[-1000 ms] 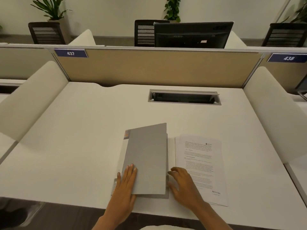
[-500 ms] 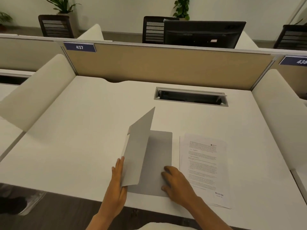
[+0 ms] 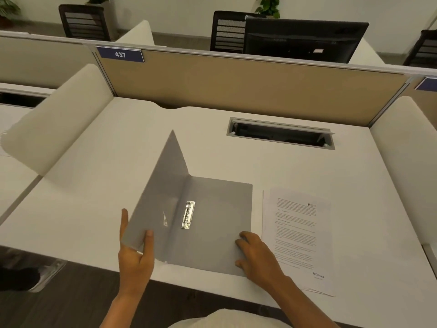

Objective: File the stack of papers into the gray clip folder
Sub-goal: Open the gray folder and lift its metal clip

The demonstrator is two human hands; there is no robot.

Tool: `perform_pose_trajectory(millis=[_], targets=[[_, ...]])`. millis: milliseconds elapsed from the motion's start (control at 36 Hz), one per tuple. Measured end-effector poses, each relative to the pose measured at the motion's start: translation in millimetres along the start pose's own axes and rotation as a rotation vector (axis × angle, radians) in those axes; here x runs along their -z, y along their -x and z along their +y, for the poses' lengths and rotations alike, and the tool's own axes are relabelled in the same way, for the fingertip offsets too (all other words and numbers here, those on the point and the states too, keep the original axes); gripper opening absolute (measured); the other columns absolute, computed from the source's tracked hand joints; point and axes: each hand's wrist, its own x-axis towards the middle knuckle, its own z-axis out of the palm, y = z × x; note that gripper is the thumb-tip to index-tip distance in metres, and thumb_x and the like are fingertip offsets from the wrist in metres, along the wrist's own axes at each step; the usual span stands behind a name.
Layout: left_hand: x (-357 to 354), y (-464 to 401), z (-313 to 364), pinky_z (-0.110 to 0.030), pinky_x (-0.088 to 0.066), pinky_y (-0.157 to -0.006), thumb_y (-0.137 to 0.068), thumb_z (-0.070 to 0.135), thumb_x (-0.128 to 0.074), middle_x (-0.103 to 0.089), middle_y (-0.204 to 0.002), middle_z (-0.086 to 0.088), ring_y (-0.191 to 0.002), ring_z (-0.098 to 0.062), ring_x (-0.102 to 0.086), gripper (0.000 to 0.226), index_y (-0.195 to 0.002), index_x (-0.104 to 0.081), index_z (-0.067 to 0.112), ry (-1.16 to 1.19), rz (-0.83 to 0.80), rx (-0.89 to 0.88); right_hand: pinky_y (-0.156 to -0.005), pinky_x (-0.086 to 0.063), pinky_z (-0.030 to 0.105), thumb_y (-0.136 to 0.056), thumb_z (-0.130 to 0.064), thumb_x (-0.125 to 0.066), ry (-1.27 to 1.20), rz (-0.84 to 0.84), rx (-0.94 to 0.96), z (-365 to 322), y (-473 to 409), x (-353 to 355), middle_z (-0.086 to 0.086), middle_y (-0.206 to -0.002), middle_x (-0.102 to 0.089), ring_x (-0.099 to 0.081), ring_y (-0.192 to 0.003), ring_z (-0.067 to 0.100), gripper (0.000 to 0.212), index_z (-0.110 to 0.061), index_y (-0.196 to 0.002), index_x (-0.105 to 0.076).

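The gray clip folder (image 3: 217, 214) lies half open near the desk's front edge. Its back cover rests flat; its front cover stands tilted up to the left. A metal clip (image 3: 188, 214) shows along the inner spine. My left hand (image 3: 136, 254) pinches the lower corner of the raised front cover, thumb on the inside. My right hand (image 3: 257, 255) presses flat on the lower right of the back cover. The stack of papers (image 3: 298, 237), printed with text, lies on the desk just right of the folder, untouched.
The white desk (image 3: 113, 185) has a cable slot (image 3: 280, 133) at the back right. A tan partition (image 3: 236, 88) closes the far side, with padded white dividers (image 3: 59, 129) left and right. A monitor (image 3: 305, 39) and chairs stand beyond.
My left hand has swung the front cover from closed to raised and leftward, exposing the metal clip. My right hand moved onto the back cover and holds it down.
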Motion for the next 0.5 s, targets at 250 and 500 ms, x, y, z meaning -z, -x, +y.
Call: perform_pose_trajectory(millis=[250, 500], targets=[[30, -23, -17, 0.005, -0.042, -0.094, -0.097, 0.028, -0.073, -0.04, -0.142, 0.048, -0.131, 0.022, -0.045, 0.095, -0.163, -0.009, 0.049, 0.0, 0.179, 0.084, -0.115, -0.04, 0.028, -0.095, -0.034, -0.072, 0.012, -0.006, -0.04, -11, -2, 2, -0.001, -0.166, -0.032, -0.046, -0.144, 0.021, 0.067, -0.024, -0.154, -0.042], [54, -34, -52, -0.04, -0.04, -0.116, -0.091, 0.019, -0.082, -0.04, -0.159, 0.01, -0.141, -0.003, -0.048, 0.111, -0.15, -0.004, 0.07, 0.011, 0.379, 0.218, -0.1, -0.05, 0.025, -0.092, -0.024, -0.074, 0.062, -0.033, -0.067, -24, -6, 6, -0.001, -0.154, -0.042, -0.056, -0.125, 0.017, 0.063, -0.022, -0.148, -0.045]])
